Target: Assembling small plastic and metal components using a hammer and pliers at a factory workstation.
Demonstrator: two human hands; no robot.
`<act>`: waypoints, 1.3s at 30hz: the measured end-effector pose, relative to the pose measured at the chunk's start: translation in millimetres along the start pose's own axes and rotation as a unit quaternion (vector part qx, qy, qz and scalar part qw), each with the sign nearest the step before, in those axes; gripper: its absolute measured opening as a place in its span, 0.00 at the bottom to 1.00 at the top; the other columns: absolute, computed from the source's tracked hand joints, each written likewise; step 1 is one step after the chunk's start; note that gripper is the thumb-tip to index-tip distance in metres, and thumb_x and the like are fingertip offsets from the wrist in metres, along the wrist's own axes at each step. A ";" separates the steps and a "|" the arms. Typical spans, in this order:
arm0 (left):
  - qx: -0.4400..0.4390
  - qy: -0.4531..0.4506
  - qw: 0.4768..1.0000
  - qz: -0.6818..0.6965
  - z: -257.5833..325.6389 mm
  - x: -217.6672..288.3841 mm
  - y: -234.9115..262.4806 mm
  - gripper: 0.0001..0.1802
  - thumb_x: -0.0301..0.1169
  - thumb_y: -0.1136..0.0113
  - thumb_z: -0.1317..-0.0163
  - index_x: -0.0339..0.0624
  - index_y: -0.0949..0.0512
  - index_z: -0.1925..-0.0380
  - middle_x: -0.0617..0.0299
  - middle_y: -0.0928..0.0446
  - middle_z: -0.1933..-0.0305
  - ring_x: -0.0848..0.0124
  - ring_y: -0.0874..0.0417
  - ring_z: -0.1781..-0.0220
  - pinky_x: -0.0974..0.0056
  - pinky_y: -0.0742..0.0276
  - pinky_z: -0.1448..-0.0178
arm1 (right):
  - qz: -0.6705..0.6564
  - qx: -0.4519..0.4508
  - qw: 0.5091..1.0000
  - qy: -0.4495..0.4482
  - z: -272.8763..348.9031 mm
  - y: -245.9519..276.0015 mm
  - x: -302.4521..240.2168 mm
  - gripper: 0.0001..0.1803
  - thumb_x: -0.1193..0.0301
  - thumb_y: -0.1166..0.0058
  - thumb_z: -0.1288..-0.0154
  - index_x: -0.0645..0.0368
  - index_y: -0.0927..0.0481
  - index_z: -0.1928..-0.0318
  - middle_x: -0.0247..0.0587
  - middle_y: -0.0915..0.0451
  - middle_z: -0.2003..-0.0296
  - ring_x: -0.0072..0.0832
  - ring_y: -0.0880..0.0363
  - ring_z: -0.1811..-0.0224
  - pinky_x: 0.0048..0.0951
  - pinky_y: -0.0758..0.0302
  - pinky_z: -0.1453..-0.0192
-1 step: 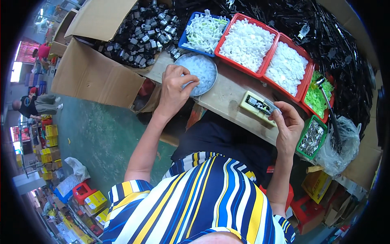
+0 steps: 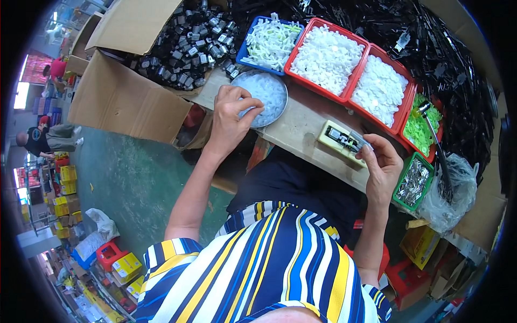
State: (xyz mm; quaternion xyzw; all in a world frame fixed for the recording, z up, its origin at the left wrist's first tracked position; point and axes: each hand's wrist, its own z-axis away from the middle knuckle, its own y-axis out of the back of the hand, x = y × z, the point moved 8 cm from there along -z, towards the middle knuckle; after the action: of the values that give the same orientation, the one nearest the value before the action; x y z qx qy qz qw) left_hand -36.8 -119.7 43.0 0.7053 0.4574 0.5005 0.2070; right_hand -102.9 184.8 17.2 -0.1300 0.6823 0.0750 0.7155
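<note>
My left hand (image 2: 231, 116) is over the near-left rim of a round metal bowl (image 2: 285, 102) of small translucent bluish-white pieces (image 2: 261, 86). Its thumb and forefinger are pinched together; whatever is between them is too small to make out. On the bench to the right lies a cream-coloured block (image 2: 327, 134), with a black and metal assembly (image 2: 340, 138) set in its top. Beside the block's right end, my right hand (image 2: 383, 164) pinches a small flat grey piece (image 2: 360, 141) between thumb and fingers, partly over the assembly.
Along the back stand a blue tray (image 2: 240, 56) of white and pale-green parts, red trays (image 2: 353, 89) of white parts, and a tray of green pieces (image 2: 417, 126). A green tray (image 2: 398, 198) holds metal pins. A hammer (image 2: 437, 142) leans beside a plastic bag (image 2: 458, 185).
</note>
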 end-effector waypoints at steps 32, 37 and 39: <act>-0.060 0.131 0.843 0.518 -4.1 69.1 -73.6 0.05 0.25 0.30 0.42 0.39 0.15 0.66 0.66 0.20 0.63 0.78 0.26 0.61 0.72 0.31 0.57 | -0.183 -0.036 0.981 -0.055 4.6 -15.1 11.4 0.10 0.78 0.41 0.33 0.67 0.19 0.52 0.40 0.17 0.62 0.22 0.18 0.64 0.23 0.19 0.57; -0.089 0.242 0.777 0.575 12.6 71.5 -90.6 0.04 0.27 0.32 0.39 0.39 0.15 0.65 0.70 0.22 0.64 0.84 0.32 0.68 0.76 0.35 0.64 | -0.071 -0.039 0.997 -0.010 3.9 -14.1 -1.5 0.10 0.78 0.40 0.34 0.67 0.19 0.52 0.39 0.17 0.62 0.20 0.18 0.65 0.22 0.19 0.57; -0.101 0.257 0.773 0.571 15.2 71.1 -94.8 0.04 0.27 0.32 0.38 0.39 0.16 0.64 0.70 0.23 0.64 0.86 0.33 0.70 0.77 0.36 0.65 | -0.043 -0.036 0.998 -0.002 3.9 -12.4 -3.3 0.11 0.78 0.40 0.34 0.67 0.19 0.52 0.39 0.17 0.62 0.20 0.18 0.65 0.21 0.19 0.57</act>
State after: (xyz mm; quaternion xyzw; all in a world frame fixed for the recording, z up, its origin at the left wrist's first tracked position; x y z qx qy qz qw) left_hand -59.0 -9.6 2.3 0.6565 -0.0466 0.7330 -0.1720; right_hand -95.8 174.3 21.7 -0.1850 0.6712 0.0685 0.7145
